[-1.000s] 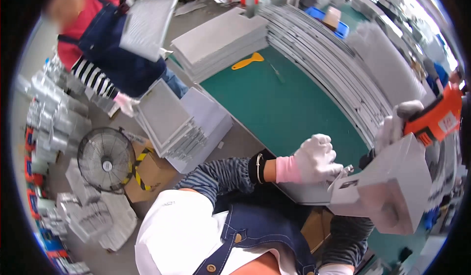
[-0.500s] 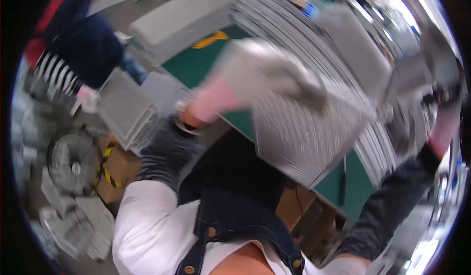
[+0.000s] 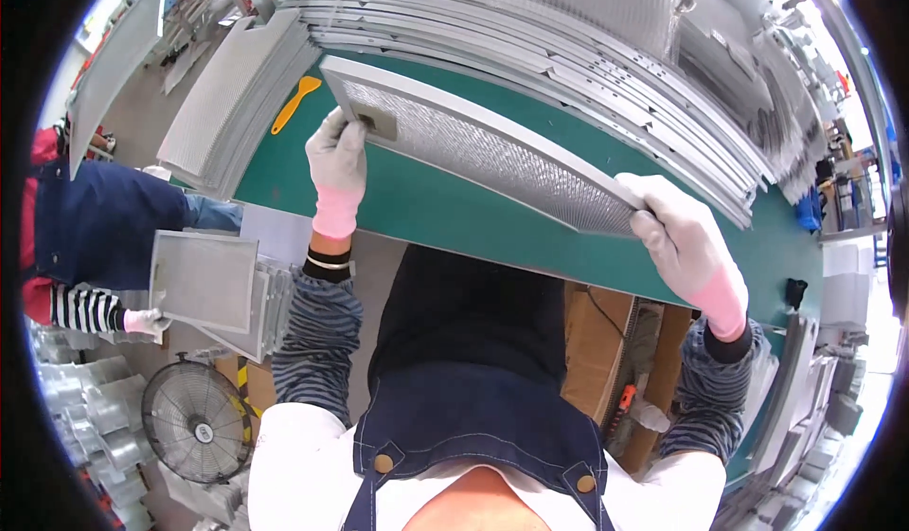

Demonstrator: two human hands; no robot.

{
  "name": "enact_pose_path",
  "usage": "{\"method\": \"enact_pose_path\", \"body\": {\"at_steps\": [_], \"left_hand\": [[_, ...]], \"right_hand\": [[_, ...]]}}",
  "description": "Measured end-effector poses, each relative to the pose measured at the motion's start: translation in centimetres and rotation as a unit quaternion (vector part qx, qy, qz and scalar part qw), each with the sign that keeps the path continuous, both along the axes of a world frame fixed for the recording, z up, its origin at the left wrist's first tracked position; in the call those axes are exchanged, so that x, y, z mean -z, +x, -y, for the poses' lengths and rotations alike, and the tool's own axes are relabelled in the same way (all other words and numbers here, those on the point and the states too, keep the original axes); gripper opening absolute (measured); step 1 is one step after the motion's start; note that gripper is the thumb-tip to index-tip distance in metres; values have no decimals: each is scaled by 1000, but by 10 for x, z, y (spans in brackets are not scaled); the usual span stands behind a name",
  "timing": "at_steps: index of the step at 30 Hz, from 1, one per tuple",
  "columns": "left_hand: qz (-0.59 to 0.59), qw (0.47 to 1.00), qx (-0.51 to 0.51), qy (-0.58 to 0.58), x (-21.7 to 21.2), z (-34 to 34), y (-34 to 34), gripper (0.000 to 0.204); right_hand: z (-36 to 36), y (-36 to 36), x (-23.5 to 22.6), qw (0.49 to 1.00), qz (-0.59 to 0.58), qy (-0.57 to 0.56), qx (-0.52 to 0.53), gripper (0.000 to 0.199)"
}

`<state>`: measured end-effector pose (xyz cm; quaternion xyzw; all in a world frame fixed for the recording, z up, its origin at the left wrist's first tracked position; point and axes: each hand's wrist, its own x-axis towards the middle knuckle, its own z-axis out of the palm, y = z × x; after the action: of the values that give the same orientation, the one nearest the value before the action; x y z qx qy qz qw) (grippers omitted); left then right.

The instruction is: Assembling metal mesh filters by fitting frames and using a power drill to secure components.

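I hold a long rectangular metal mesh filter panel [image 3: 483, 147] with a grey frame above the green table [image 3: 454, 218]. My left hand [image 3: 338, 152], in a white glove with a pink cuff, grips the panel's left end near a small dark latch. At the panel's right end my right hand [image 3: 677, 233], gloved the same way, holds the lower corner. The panel is tilted, its left end farther from me.
Rows of similar filter panels [image 3: 606, 48] are stacked along the table's far side, another stack [image 3: 227, 105] stands at the left. A yellow scraper [image 3: 295, 100] lies on the table. A person in blue [image 3: 95, 228] at left holds a panel [image 3: 204, 280]. A floor fan [image 3: 199, 422] stands below.
One second ago my left hand rested on the table edge and the right held a panel at the far right. Now both hands hold one panel across the table in front of me.
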<state>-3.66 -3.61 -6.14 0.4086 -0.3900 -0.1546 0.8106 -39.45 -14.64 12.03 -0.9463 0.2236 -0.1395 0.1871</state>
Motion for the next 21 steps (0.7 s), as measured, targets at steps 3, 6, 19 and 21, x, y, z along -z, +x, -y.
{"method": "enact_pose_path", "body": {"at_steps": [3,6,19,21], "left_hand": [[52,995,-15,88,-2,-8,2,37],[98,977,-100,161,-22,-6,-10,48],[533,764,-329,157,10,-7,-106,60],[386,882,-222,158,-2,-13,-97,32]], "right_hand": [[5,-5,15,997,55,54,28,22],[6,-15,17,995,45,56,66,21],[-10,-31,96,937,280,148,146,46],[5,-25,114,940,254,188,124,33]]}}
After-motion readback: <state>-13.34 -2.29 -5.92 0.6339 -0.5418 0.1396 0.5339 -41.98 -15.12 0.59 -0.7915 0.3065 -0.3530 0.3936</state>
